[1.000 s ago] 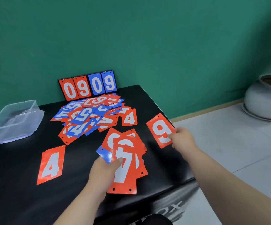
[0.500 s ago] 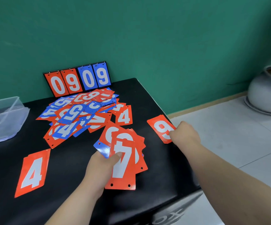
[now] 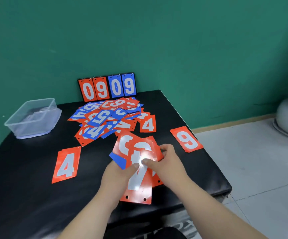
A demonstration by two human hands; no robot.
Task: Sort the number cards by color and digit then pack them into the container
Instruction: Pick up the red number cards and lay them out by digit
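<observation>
Sorting step: left hand (image 3: 117,176) grips the fanned number cards (image 3: 127,144) between the laid-out red 4 (image 3: 66,164) and red 9 (image 3: 186,139), right hand (image 3: 167,163) pinching one that likely next needs placing by digit.

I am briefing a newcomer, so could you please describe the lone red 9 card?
Find the black table against the green wall and follow its right edge. The red 9 card lies flat there, touching no other card. The single red card on the left shows 4.
</observation>
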